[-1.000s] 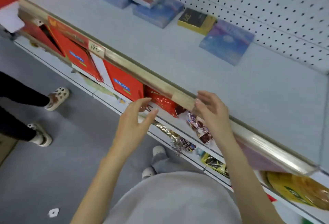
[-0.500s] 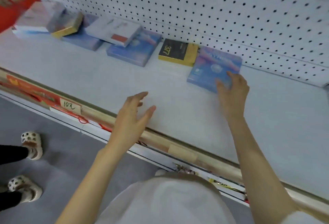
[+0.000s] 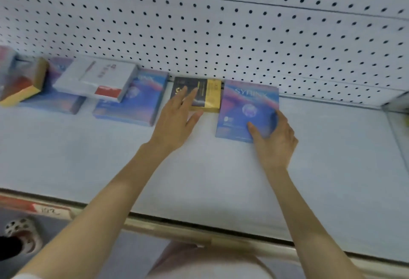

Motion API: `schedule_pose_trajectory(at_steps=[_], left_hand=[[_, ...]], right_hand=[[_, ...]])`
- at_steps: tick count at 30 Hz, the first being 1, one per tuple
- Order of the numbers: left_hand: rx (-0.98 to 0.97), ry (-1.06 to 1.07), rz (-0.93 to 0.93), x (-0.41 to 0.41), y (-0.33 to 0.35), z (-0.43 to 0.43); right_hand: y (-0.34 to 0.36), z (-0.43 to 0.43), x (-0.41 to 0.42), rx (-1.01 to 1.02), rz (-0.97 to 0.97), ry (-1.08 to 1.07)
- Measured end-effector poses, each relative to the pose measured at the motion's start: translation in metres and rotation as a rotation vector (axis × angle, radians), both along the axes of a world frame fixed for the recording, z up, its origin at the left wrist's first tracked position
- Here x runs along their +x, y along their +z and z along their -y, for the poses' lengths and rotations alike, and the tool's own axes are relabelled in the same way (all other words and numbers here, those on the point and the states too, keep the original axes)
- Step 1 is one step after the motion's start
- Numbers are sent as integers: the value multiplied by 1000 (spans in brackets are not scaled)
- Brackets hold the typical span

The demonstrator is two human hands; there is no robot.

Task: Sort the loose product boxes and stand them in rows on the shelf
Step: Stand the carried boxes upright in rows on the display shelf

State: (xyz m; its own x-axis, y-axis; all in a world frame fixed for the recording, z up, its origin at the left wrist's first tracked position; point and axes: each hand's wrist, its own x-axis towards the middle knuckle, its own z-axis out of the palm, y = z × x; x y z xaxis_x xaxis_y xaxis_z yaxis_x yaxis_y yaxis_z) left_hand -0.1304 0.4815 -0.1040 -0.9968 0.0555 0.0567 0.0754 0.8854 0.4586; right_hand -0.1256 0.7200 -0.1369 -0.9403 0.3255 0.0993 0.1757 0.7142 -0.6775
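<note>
Several product boxes lie flat along the back of the pale shelf [image 3: 221, 179]. My right hand [image 3: 275, 143] grips the near right corner of a blue box [image 3: 245, 108], thumb on its face and fingers curled round its right edge. Just left of it lies a black-and-yellow box [image 3: 209, 95]; my left hand [image 3: 177, 117] rests on it with straight fingers. Further left are a second blue box [image 3: 137, 99], a white box with a red patch [image 3: 97, 79] overlapping it, a third blue box [image 3: 55, 99] and a gold-edged box [image 3: 22, 81].
A white pegboard wall [image 3: 221, 24] stands behind the boxes. The shelf's metal front rail [image 3: 199, 232] carries a price tag [image 3: 49, 211] at the left. A side panel [image 3: 398, 106] bounds the shelf on the right. Another person's shoe [image 3: 20, 232] shows at the lower left.
My left hand has reached from the front rail back to the black-and-yellow box. My right hand has closed round the blue box's corner. The view has swung up toward the shelf.
</note>
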Motion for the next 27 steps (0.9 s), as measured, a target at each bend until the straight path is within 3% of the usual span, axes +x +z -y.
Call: schedule_pose_trajectory(at_steps=[5,12,17,19,21,23,27], left_hand=[[-229,-102,62,-8,-16,12],[-253,-156,79,52,-11,23],[-259,-207,175,126,6,14],[-198,-234,216,140,14,16],[1,-180,240,133,20,25],[122,-133,155,112,17,36],[48,-248,212,70,-2,45]], right_hand=[[3,1,0,22,31,-20],[5,-1,13,91,67,9],[17,-6,62,29,102,-29],[22,-9,92,-3,111,-44],[24,-13,117,4,143,-77],[24,-18,131,35,197,-152],[22,-25,131,149,298,-191]])
